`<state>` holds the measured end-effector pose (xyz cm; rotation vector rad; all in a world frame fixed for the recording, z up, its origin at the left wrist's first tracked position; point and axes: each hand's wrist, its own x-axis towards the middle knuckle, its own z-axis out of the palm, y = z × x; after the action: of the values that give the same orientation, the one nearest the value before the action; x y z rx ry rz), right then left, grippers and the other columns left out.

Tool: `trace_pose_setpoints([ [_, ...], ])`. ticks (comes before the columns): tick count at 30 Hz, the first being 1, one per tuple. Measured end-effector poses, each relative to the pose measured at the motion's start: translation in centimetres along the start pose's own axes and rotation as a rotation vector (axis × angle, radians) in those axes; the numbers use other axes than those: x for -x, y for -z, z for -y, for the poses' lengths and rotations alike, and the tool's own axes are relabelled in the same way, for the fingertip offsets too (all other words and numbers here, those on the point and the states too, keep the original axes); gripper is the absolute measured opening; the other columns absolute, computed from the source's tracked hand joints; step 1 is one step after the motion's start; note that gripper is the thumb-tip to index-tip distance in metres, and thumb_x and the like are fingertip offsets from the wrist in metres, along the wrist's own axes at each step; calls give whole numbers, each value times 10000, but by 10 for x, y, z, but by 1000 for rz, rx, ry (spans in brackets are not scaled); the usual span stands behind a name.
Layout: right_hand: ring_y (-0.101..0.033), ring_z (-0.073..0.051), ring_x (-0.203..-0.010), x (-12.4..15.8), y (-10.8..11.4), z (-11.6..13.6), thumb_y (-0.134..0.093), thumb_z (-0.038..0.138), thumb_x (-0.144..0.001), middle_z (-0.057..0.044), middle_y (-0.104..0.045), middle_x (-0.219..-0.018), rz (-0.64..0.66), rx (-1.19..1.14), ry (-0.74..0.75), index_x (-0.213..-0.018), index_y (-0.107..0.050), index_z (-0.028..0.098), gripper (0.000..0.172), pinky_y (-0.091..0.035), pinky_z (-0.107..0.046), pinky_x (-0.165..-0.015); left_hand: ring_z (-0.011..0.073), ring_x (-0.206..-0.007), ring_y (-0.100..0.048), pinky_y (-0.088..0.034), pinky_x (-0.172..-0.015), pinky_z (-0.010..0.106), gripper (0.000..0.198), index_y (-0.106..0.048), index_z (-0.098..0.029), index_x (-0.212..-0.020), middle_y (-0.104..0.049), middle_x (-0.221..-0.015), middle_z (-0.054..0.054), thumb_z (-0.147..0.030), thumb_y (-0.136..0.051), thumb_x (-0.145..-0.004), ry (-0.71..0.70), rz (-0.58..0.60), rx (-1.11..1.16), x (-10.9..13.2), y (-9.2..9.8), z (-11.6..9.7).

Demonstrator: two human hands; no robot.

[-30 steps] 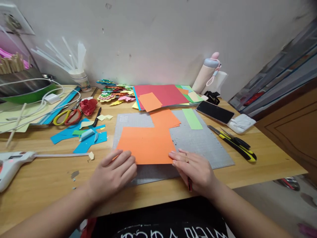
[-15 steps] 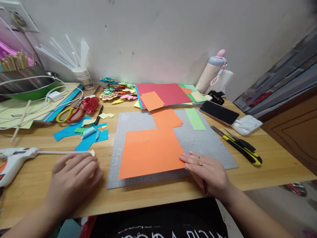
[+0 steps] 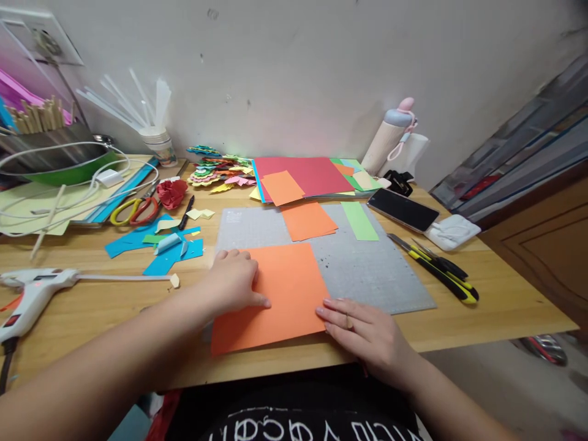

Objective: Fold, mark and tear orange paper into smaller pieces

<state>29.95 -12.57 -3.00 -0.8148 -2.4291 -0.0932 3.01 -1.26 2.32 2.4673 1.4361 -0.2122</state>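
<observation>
A large sheet of orange paper point(image 3: 289, 294) lies over the front of the grey cutting mat point(image 3: 367, 269), its near edge reaching past the mat. My left hand point(image 3: 234, 282) is on the sheet's left side, fingers curled near the upper left corner and thumb resting on top. At the lower right edge, my right hand point(image 3: 362, 331) has its fingers over the paper, with the thumb hidden below. Just behind the sheet, smaller orange pieces point(image 3: 310, 220) sit on the mat. To their right is a light green strip point(image 3: 359, 220).
A utility knife point(image 3: 436, 269) lies right of the mat, near a phone point(image 3: 404, 208). Left are a glue gun point(image 3: 37, 294), scissors point(image 3: 138, 211) and blue paper scraps point(image 3: 160, 257). Red paper point(image 3: 316, 174) tops a stack by the wall, beside a bottle point(image 3: 390, 131).
My left hand has moved right from the table onto the orange sheet. The sheet has shifted toward me, off the smaller orange pieces, with my right hand still at its edge.
</observation>
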Motion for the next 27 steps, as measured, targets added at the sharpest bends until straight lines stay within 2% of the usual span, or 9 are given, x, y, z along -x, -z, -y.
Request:
trace_pose_setpoints([
  [3,-563,-246,-1184,2,-4,0,-522,66,-863,-101,-658,-1200,-3,-9,-9,-1117,-607,157,283,-549,-438,-922,349,-955,-530,-362,-842,461,618,-607,-135,-919,-601,-1004,154,-605,-731,-536,18,-12,-38,-1,1,-10],
  [7,-572,-242,-1174,3,-8,1,-503,87,-877,-78,-652,-1215,23,-12,-38,-1123,-602,189,284,-560,-427,-899,364,-885,-560,-367,-810,495,710,-598,-110,-958,-626,-930,164,-619,-749,-486,38,21,-34,-6,1,-16],
  [11,-564,-242,-1184,2,-7,1,-538,101,-861,-76,-648,-1226,40,-18,-75,-1100,-594,198,264,-530,-447,-932,313,-865,-557,-384,-777,429,410,-600,-168,-721,-627,-845,102,-540,-714,-592,-38,65,42,-11,13,-12],
  [16,-500,-300,-1243,6,3,1,-576,42,-791,-149,-552,-1335,-332,-104,-293,-1113,-540,172,350,-398,-583,-1016,149,-641,-544,-384,-559,249,299,-569,-213,-732,-594,-706,-8,-485,-502,-838,-164,65,316,8,57,3],
  [17,-496,-303,-1245,7,5,1,-553,19,-789,-152,-538,-1347,-426,-122,-358,-1112,-535,170,357,-376,-597,-1023,149,-647,-562,-397,-551,245,278,-593,-211,-771,-613,-732,-1,-477,-538,-832,-166,-45,581,14,65,5],
  [19,-485,-305,-1254,8,8,1,-524,3,-797,-150,-526,-1357,-545,-152,-466,-1106,-536,170,352,-352,-605,-1032,151,-667,-598,-457,-591,259,215,-623,-225,-834,-648,-783,-5,-435,-639,-790,-137,-456,1058,25,75,7],
  [22,-466,-302,-1272,2,9,1,-530,19,-808,-151,-517,-1364,-541,-170,-503,-1118,-528,173,346,-343,-591,-1041,156,-841,-627,-503,-752,287,126,-647,-245,-879,-677,-924,-20,-304,-694,-779,-74,-1071,1427,34,65,-2],
  [24,-447,-296,-1288,-6,9,4,-564,35,-801,-155,-493,-1385,-473,-139,-445,-1166,-503,174,395,-335,-578,-1053,140,-958,-606,-481,-828,246,119,-662,-227,-891,-677,-990,-16,-250,-688,-777,43,-1224,1543,34,43,-15],
  [27,-394,-294,-1327,-23,3,8,-638,109,-786,-170,-440,-1427,-334,-34,-325,-1290,-423,165,551,-281,-579,-1085,121,-801,-624,-490,-653,204,129,-653,-191,-821,-685,-886,3,-246,-723,-727,268,-1063,1727,33,1,-41],
])
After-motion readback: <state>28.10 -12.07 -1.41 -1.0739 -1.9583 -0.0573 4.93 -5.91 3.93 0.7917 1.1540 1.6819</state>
